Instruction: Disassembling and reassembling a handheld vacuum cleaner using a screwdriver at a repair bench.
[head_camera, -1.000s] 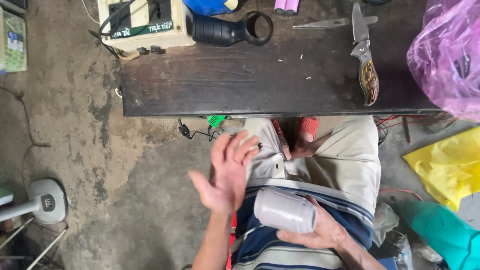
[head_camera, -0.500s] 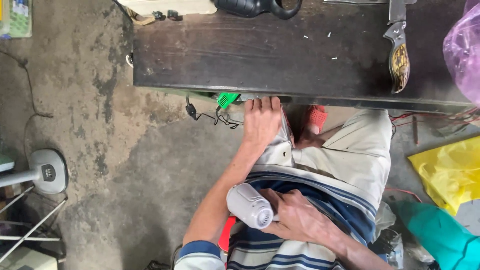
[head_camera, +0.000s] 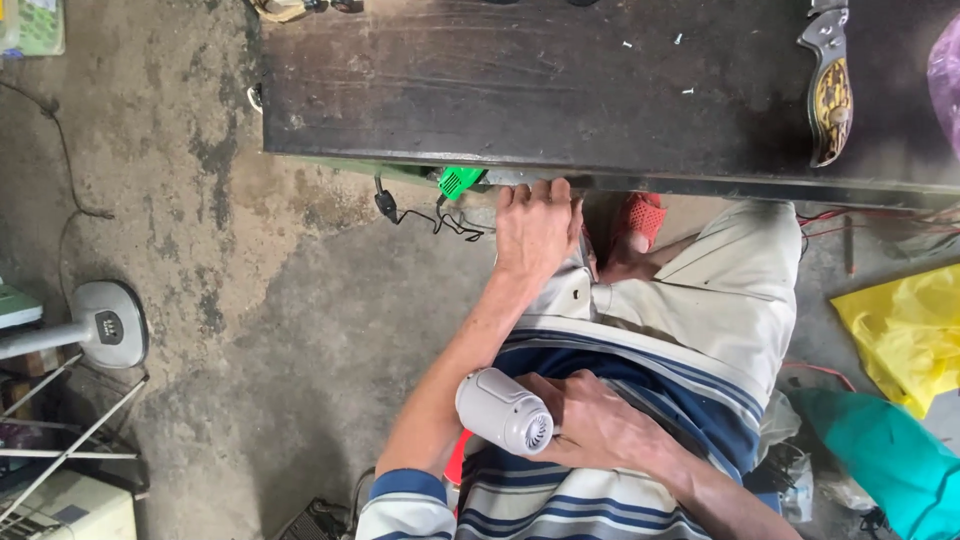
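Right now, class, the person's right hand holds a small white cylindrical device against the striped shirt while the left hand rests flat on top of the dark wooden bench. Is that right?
Not quite. The head view shows the left hand reaching under the front edge of the dark wooden bench, not resting on top. The right hand does hold the small white cylindrical device against the striped shirt.

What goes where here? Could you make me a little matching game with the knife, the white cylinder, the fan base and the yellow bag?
Things:
1. knife
2. white cylinder
3. fan base
4. yellow bag

Places:
A. on the floor at the left edge
B. in the right hand, against the striped shirt
C. on the dark bench, top right
D. on the floor at the right edge

Pairs: 1-C, 2-B, 3-A, 4-D
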